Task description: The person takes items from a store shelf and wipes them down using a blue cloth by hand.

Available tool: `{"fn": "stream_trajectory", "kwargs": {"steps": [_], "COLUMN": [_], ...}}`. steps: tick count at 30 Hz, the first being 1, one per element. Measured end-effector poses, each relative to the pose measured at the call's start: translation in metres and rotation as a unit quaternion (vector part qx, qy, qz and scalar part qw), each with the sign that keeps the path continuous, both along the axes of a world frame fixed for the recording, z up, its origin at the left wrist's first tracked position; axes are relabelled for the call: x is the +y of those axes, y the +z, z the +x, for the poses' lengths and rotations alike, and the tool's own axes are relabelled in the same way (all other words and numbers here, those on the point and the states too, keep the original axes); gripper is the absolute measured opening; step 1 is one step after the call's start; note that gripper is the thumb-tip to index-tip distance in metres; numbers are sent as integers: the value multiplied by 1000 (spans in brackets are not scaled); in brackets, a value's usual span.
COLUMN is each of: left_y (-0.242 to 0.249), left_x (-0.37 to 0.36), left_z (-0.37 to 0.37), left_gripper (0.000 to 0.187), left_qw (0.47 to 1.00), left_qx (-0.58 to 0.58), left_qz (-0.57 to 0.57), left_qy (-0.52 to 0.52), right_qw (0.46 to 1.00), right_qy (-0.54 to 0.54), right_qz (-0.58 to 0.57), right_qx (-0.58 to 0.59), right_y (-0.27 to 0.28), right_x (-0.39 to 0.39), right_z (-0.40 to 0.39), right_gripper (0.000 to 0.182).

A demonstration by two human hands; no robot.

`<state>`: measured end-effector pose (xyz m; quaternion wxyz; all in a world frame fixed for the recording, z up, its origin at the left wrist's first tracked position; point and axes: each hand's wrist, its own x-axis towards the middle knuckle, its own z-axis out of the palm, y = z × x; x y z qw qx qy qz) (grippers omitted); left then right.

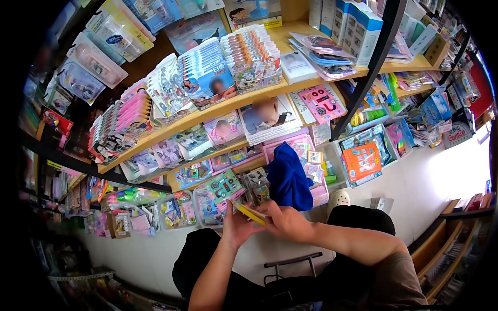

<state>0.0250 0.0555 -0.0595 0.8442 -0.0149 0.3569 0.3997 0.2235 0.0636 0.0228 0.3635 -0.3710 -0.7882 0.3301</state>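
In front of my lap, a thin yellow flat item [251, 212] is held edge-on between my two hands; its exact kind does not show. My left hand [237, 228] grips its left end, thumb up along the edge. On the other end are the curled fingers of my right hand [286, 221]. Just beyond the hands a crumpled dark blue cloth [288, 179] is draped over a pink bin [320, 197] of small packaged goods. Close to my left fingertips, a green-and-pink packet [225, 185] lies on top of a clear plastic bin [201, 210].
Wooden shelves [306, 83] with rows of colourful packs [207, 78] rise ahead. More bins line the floor, one with an orange packet [361, 163] at right. A black metal post [371, 67] stands right of centre. Wooden shelving [451, 249] is at lower right.
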Motion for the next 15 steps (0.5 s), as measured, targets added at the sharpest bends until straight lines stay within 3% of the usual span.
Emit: {"fn": "stream_trajectory", "kwargs": {"steps": [1,2,6,10,15], "left_y": [10,23,45,69,80], "left_x": [4,5,9,14,17], "left_z": [2,5,9,12,12], "left_gripper": [73,75,85,76,71], "left_qw": [998,999,994,979,976], "left_qx": [-58,11,30,-50,-42], "left_qz": [10,-35,82,187,174], "left_qy": [3,37,64,68,122], "right_qw": [999,997,983,982,992], "right_qy": [27,54,113,88,-16], "right_qz": [15,30,131,152,111], "right_qx": [-19,-37,-60,-66,-64], "right_y": [-1,-2,1,0,-5], "right_x": [-2,-4,-10,-16,-12], "right_z": [-1,0,-2,-8,-11], "right_gripper": [31,32,33,45,55]}}
